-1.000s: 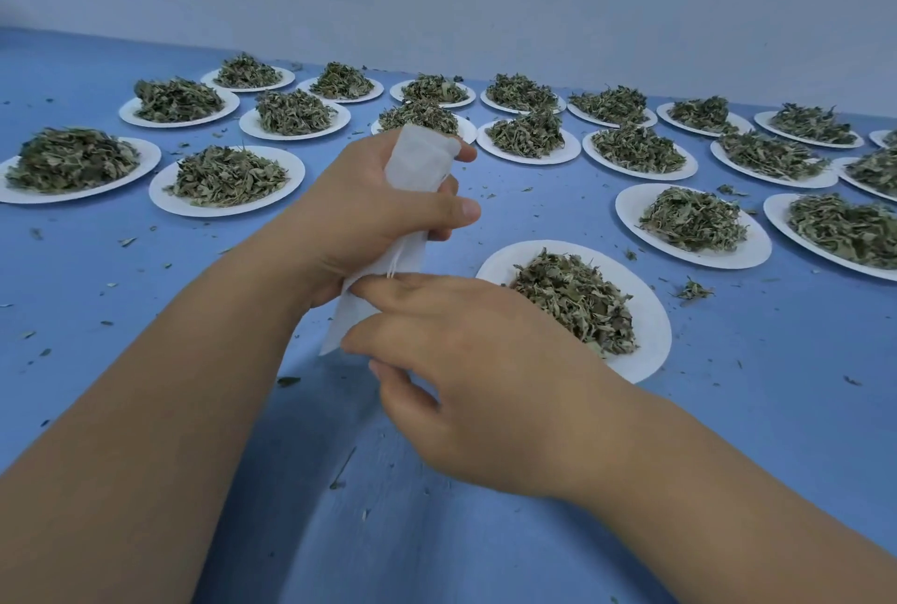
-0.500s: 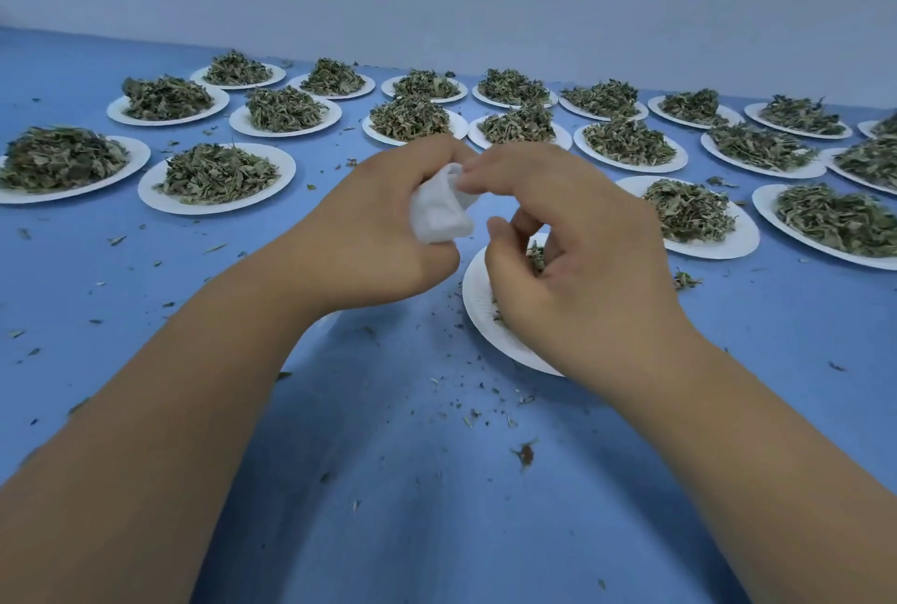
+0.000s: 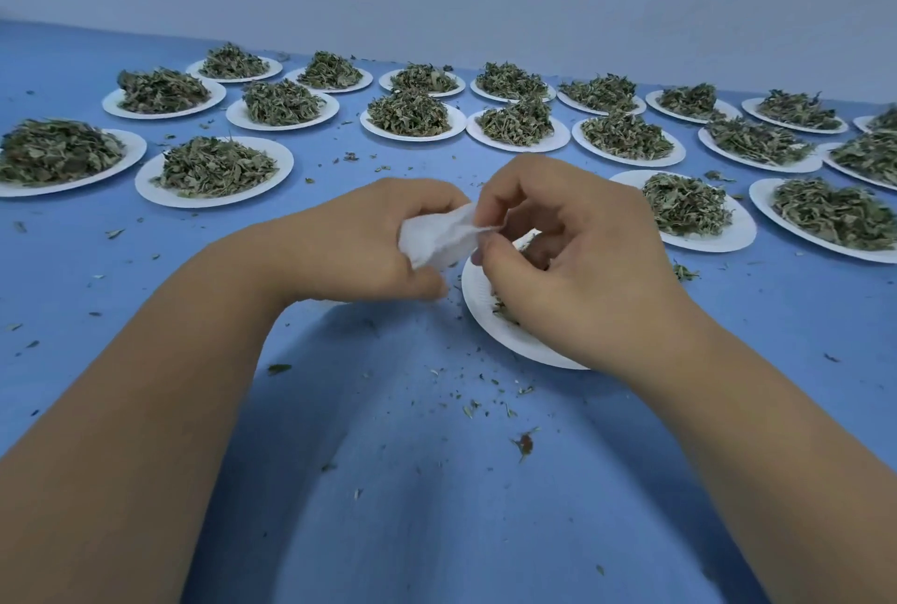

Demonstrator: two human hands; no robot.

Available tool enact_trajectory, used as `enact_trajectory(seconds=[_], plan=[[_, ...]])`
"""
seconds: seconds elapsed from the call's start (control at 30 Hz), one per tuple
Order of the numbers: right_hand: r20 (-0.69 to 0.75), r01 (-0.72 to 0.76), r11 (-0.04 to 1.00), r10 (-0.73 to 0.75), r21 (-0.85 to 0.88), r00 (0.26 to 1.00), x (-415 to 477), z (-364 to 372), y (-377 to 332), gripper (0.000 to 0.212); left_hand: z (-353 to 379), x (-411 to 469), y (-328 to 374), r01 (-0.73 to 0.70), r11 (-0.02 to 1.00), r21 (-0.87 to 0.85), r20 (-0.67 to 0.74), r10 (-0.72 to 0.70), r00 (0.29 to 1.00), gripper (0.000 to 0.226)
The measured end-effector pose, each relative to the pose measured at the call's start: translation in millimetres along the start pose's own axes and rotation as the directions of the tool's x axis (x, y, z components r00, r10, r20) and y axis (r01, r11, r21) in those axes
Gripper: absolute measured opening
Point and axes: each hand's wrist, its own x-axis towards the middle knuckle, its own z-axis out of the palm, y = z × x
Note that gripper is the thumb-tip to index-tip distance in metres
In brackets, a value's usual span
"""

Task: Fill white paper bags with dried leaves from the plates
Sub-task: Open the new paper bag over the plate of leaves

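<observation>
The bag [image 3: 437, 240] hangs crumpled between both hands. The left hand [image 3: 359, 244] has its fingers curled round it, and the right hand [image 3: 573, 263] pinches its rim between thumb and forefinger. A plate [image 3: 485, 317] lies under the right fingers. Beyond the fingertips, heaps of leaves [image 3: 213, 166] sit on the table [image 3: 437, 482].

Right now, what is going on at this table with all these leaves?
A person is bagging dried leaves by hand. The left hand grips a small white paper bag, and the right hand pinches its top edge just above the nearest plate, whose leaves are mostly hidden under that hand. Many more plates heaped with leaves sit across the blue table, with leaf crumbs scattered about.
</observation>
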Motion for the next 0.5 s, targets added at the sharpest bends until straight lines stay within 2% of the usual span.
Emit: enact_trajectory(seconds=[0.1,0.2,0.27,0.37,0.5], plan=[[-0.010,0.035,0.998,-0.035,0.051,0.999,0,-1,-1,0.024,4,1,-2,0.013,0.999,0.042,0.051,-0.015,0.999,0.029],[0.005,0.118,0.992,-0.118,-0.043,0.993,1,-4,0,0.025,0,1,-5,0.022,1.000,0.007,0.001,-0.022,1.000,0.032],[0.032,0.125,0.990,-0.123,-0.068,0.992,1,-6,1,0.024,-3,0,-6,0.025,0.998,-0.053,-0.027,-0.027,0.999,0.029],[0.108,0.095,0.992,-0.085,-0.088,0.990,-1,-10,1,0.023,-3,0,-7,0.028,0.998,-0.055,-0.033,-0.030,0.999,0.029],[0.257,0.123,0.965,-0.061,-0.232,0.965,-3,-7,-1,0.030,3,3,-4,0.031,0.999,0.035,-0.075,-0.028,0.997,0.028]])
